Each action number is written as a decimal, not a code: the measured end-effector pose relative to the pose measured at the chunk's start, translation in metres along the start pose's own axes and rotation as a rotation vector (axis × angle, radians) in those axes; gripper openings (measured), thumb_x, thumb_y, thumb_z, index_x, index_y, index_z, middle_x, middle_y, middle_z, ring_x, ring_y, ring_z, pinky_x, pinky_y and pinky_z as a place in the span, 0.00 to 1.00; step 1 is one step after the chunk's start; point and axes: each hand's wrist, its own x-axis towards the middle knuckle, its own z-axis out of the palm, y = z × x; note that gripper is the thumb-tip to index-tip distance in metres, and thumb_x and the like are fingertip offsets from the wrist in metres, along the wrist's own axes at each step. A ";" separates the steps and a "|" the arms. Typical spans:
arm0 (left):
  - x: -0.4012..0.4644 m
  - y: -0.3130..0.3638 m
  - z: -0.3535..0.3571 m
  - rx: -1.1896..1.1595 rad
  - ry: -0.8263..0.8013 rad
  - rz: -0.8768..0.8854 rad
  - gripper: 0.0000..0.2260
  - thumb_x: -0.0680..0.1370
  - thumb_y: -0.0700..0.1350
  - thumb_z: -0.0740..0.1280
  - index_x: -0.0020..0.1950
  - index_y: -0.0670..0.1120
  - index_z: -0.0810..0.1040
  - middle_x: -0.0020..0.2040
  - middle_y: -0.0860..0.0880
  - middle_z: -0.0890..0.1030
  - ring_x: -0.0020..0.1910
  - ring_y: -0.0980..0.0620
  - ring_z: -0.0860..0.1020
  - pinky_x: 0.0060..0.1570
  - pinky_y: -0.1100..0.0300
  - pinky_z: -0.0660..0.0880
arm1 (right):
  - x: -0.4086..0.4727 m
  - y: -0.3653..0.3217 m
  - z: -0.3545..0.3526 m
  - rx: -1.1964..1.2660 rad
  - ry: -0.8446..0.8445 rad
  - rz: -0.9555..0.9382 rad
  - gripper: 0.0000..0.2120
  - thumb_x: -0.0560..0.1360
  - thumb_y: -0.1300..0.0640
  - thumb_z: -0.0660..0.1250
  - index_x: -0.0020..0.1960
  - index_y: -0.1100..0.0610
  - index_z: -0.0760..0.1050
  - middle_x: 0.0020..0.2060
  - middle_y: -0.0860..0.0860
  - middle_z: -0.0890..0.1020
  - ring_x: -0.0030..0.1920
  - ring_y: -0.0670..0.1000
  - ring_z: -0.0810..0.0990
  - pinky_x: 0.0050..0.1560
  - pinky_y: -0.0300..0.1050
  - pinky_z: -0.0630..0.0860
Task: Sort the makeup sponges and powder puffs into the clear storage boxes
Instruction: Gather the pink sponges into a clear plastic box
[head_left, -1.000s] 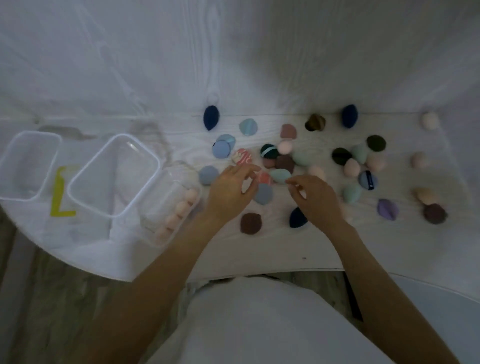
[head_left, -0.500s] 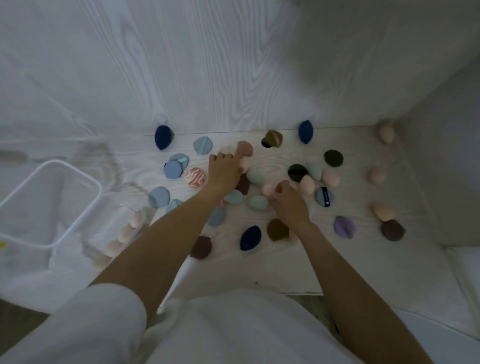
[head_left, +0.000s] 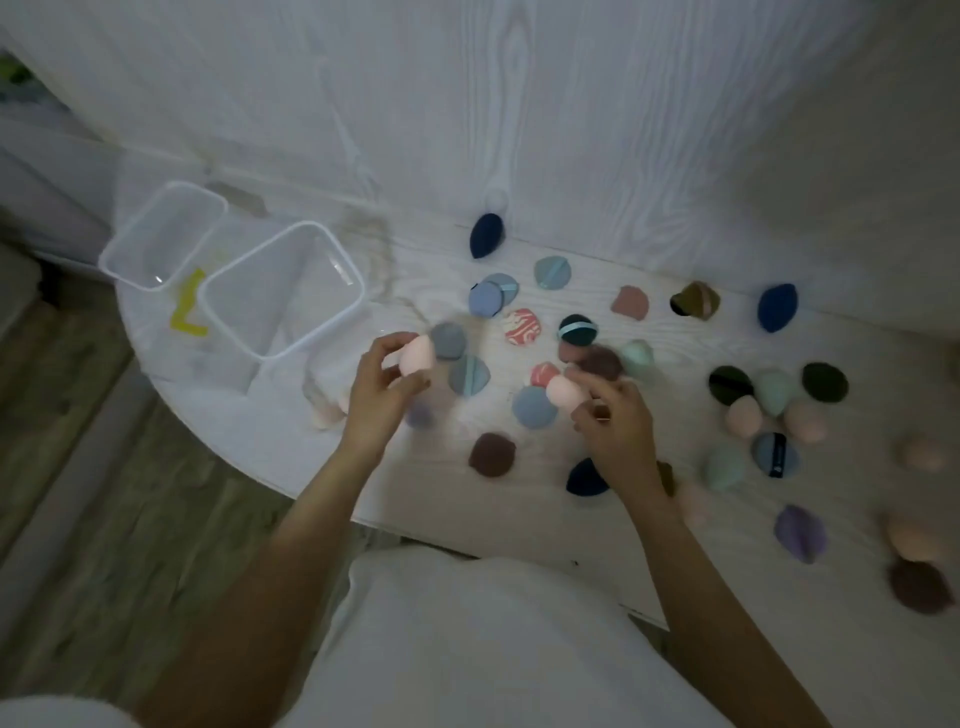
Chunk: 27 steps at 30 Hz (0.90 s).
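Over the pale wood-grain table (head_left: 467, 519), left hand (head_left: 382, 387) pinching a rounded pink sponge (head_left: 417, 354), right hand (head_left: 613, 421) gripping another (head_left: 563, 391).

1. We see the left hand (head_left: 382, 384) holding a pink sponge (head_left: 417, 354) in its fingers.
2. We see the right hand (head_left: 615, 423) holding another pink sponge (head_left: 563, 391).
3. 2 clear boxes (head_left: 283, 288) sit side by side on the left of the white table (head_left: 467, 514).
4. A third clear box (head_left: 332, 384) by the left hand has pink sponges in it, but it looks blurry.
5. Lots of puffs (head_left: 532, 407) and sponges in many colors lie all over the table.
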 end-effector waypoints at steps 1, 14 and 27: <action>-0.003 -0.002 -0.020 -0.031 0.048 -0.026 0.18 0.71 0.36 0.69 0.59 0.47 0.72 0.59 0.48 0.75 0.54 0.47 0.76 0.49 0.59 0.75 | 0.000 -0.010 0.012 0.016 -0.047 -0.015 0.19 0.74 0.65 0.62 0.62 0.50 0.76 0.55 0.54 0.72 0.51 0.51 0.75 0.57 0.47 0.74; 0.047 -0.025 -0.147 0.763 -0.125 0.391 0.13 0.78 0.44 0.64 0.62 0.49 0.75 0.58 0.52 0.78 0.54 0.53 0.73 0.51 0.64 0.65 | -0.002 -0.085 0.112 0.082 -0.193 -0.050 0.17 0.74 0.64 0.64 0.60 0.51 0.75 0.53 0.53 0.72 0.48 0.53 0.77 0.52 0.53 0.78; 0.053 -0.043 -0.148 1.239 -0.276 0.570 0.11 0.63 0.35 0.74 0.44 0.42 0.80 0.37 0.44 0.82 0.38 0.41 0.79 0.35 0.53 0.74 | 0.002 -0.107 0.129 0.001 -0.157 -0.059 0.18 0.74 0.64 0.63 0.61 0.50 0.75 0.55 0.54 0.74 0.53 0.50 0.73 0.51 0.38 0.69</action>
